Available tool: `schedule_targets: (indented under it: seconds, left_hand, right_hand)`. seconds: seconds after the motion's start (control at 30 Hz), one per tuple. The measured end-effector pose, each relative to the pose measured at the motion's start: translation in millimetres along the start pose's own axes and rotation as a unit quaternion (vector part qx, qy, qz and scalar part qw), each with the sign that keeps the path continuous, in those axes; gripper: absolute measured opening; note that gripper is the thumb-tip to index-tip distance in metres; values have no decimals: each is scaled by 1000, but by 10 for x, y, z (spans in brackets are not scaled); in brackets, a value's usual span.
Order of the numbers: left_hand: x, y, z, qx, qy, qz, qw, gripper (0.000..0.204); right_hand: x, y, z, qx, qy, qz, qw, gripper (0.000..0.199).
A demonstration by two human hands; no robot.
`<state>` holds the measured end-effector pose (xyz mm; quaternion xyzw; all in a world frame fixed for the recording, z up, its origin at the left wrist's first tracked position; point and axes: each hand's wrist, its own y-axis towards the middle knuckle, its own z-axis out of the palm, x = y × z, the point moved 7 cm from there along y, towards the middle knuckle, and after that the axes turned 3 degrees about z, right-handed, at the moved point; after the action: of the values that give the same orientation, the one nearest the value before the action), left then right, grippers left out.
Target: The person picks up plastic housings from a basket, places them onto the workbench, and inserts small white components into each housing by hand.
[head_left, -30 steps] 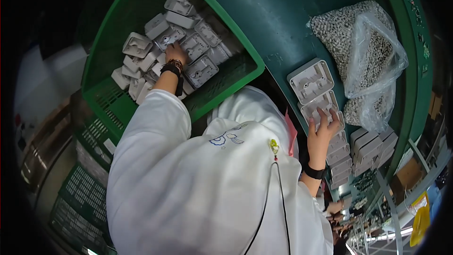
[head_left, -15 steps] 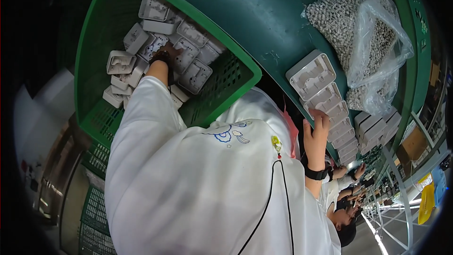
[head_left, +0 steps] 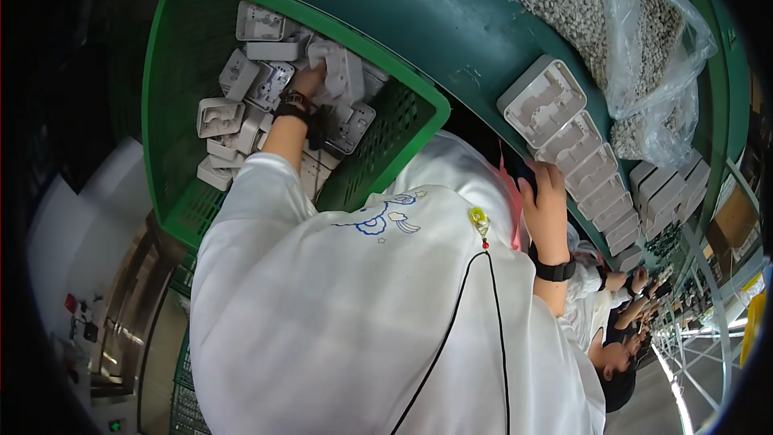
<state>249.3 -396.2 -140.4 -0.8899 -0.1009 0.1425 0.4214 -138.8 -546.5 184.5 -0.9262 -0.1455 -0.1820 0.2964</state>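
Inside the green crate, my left hand is closed on the edge of a white plastic housing, which is tilted and slightly blurred above the others. Loose white housings lie jumbled around it, some hollow side up. At the table's near edge, my right hand has its fingers stretched out and holds nothing that I can see. Beside it stands a leaning row of white housings, overlapping one another, hollow side up. The largest visible one is at the row's far end.
The green crate's rim borders the green table. A clear plastic bag of small pale parts lies behind the row. More stacked housings sit to the right. Another person works farther along the bench.
My left hand has shifted right in the crate and lifted a housing there. My right hand has come off the row toward me. The whole view has shifted slightly.
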Motion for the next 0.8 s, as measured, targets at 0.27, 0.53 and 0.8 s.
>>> schedule_targets:
  seconds: [0.27,0.53,0.8]
  left_hand:
    - [-265,56,61,-214,-863,-265,372,47]
    - [-136,272,89,-219,-888,-160,370,49]
    - [40,84,67,-403,-742,-132,520,65]
  right_hand:
    - [-30,-136,61,-9,-15,-3,1000,30]
    - [57,-137,158,22,-23,-3,999,29]
    - [95,-93,191,34,-35,-18,999,27]
